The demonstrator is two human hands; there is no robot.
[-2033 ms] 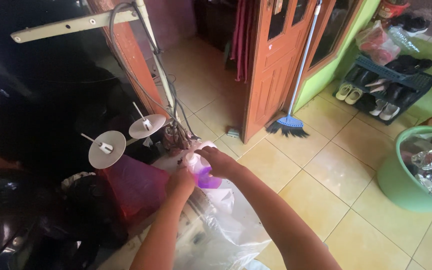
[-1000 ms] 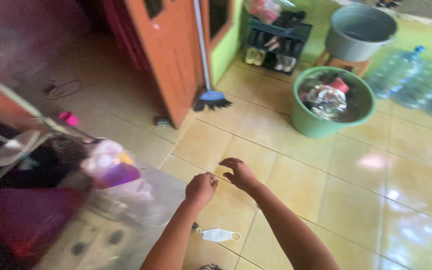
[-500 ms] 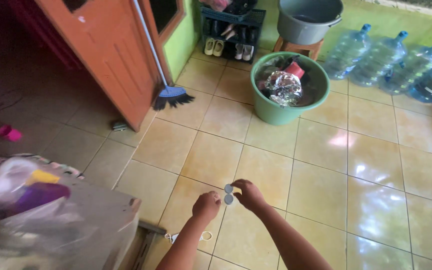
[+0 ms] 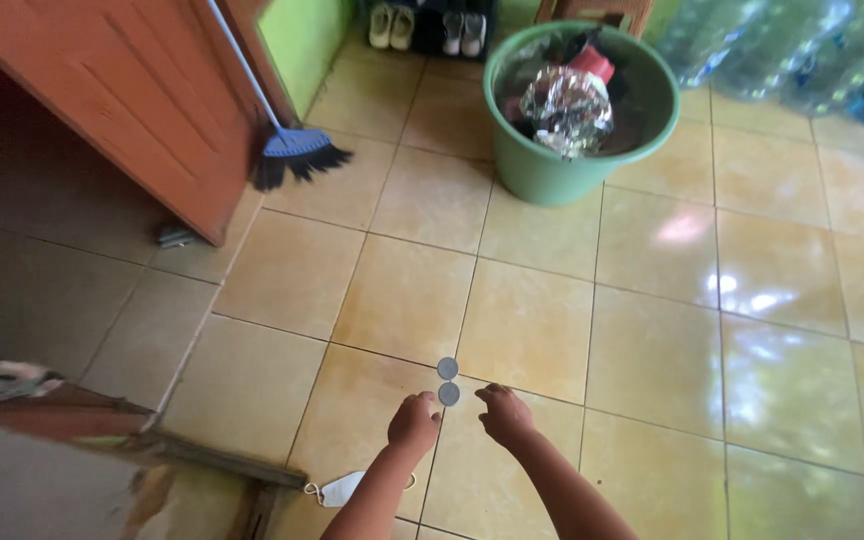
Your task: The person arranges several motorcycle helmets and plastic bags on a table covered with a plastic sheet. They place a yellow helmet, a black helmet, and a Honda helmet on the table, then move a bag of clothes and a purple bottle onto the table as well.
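Both my forearms reach in from the bottom edge over the yellow tiled floor (image 4: 652,340). My left hand (image 4: 414,422) is curled into a loose fist. My right hand (image 4: 504,412) hovers beside it with fingers bent and nothing visible in them. Two small grey round discs (image 4: 448,381), one above the other, show just beyond my left fingertips, where two grout lines cross. Whether they lie on the tiles or are held I cannot tell. A white face mask (image 4: 340,489) lies on the floor by my left forearm.
A green tub (image 4: 542,170) with crumpled foil and clothes stands at the top centre. A blue broom (image 4: 292,155) leans by the orange wooden door (image 4: 122,110). Large clear water bottles (image 4: 802,50) line the top right. Shoes (image 4: 422,25) sit on a rack. A worn ledge (image 4: 102,460) fills the bottom left.
My view has swung away from the cluttered table and purple bottle, then tilted further down at the floor. Both hands have let go of the bottle and now hover by the two discs.
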